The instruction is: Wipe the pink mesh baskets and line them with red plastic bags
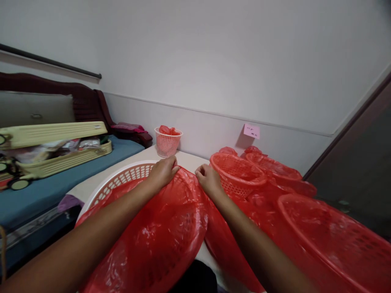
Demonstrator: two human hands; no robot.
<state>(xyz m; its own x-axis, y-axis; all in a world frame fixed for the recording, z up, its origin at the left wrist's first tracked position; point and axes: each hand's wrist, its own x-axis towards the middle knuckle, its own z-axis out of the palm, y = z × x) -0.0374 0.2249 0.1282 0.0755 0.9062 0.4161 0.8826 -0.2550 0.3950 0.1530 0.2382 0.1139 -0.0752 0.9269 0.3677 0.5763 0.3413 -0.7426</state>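
A large white plastic basket (105,190) with a slotted wall stands in front of me, tilted towards me. A red plastic bag (152,232) lines its inside and hangs over the near and right part of its rim; the far left rim is bare. My left hand (164,171) is closed on the bag's edge at the far side of the rim. Just to the right, my right hand (208,178) pinches the same edge, and the film is stretched between the two hands. The fingertips of both hands are partly hidden.
Several baskets covered in red bags crowd the right, including a small one (238,187) and a large one (332,236). A small pink-white basket (168,144) holding red film stands by the wall. An open yellow suitcase (61,158) lies on the blue bed (128,148) at left.
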